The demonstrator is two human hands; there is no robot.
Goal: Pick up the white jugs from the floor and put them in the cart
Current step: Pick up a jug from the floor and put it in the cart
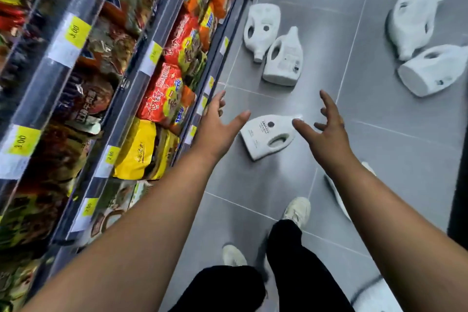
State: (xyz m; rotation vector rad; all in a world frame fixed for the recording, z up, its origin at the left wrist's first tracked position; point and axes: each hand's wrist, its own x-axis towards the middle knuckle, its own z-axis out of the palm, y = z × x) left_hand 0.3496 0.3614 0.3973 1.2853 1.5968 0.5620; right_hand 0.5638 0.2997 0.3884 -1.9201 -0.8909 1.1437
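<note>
While both hands gape — six jugs [268, 135] lie.

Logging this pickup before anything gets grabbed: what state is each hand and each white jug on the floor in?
Left hand: open, empty.
Right hand: open, empty.
Nearest jug: on its side between the hands.
Jug pair: lying flat, touching.
Three far-right jugs: tipped over, clustered.

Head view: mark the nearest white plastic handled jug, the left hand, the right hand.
Nearest white plastic handled jug [263, 132], head view, on its flat labelled side.
Left hand [215, 132], head view, on its back.
Right hand [326, 134], head view, on its back.
</note>
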